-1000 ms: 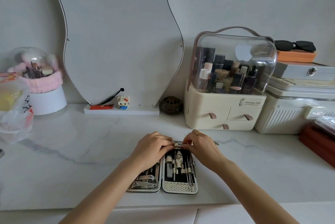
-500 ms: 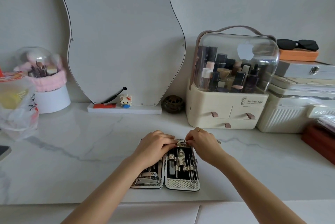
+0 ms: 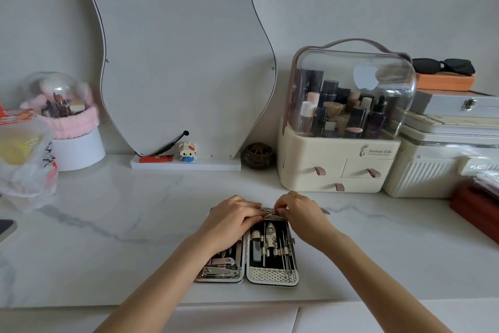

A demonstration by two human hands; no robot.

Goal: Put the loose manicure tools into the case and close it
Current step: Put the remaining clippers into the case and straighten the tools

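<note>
Two halves of the manicure case (image 3: 272,276) lie open flat near the desk (image 3: 121,251) front edge. At the case's far end, left hand (image 3: 229,222) and right hand (image 3: 302,214) both pinch a metal tool (image 3: 267,210) in curled fingers. Bare marble spreads left of the case. Beyond the case stands a cosmetics organizer (image 3: 334,168), and a wavy mirror (image 3: 183,62) against the wall.

A single head-worn camera looks forward and down across the marble counter (image 3: 135,224) toward the wall, hands near below.
</note>
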